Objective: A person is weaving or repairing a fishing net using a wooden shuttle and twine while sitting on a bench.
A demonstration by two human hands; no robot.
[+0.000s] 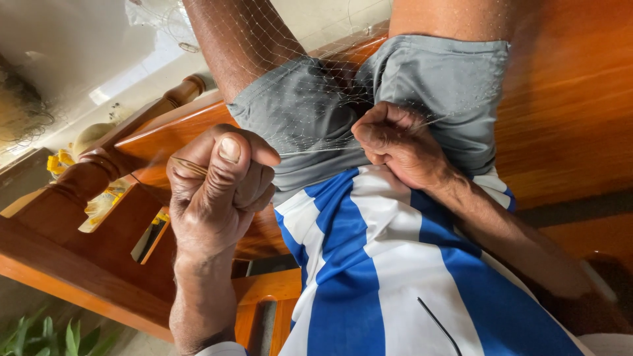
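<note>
Both fists are closed on a taut line of the fishing net point(310, 112) draped over the lap: left hand point(217, 188) pulling away, right hand point(395, 142) anchoring it, apparently keeping the mesh stretched.

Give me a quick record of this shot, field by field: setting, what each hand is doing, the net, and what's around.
setting: person seated on a wooden bench, seen from above
clothing: grey shorts, blue and white striped shirt
left hand: closed in a fist, thumb up, gripping a taut line
right hand: closed, pinching the same line at the lap
fishing net: fine pale mesh draped over the thighs
nearby: green leaves at lower left
</note>
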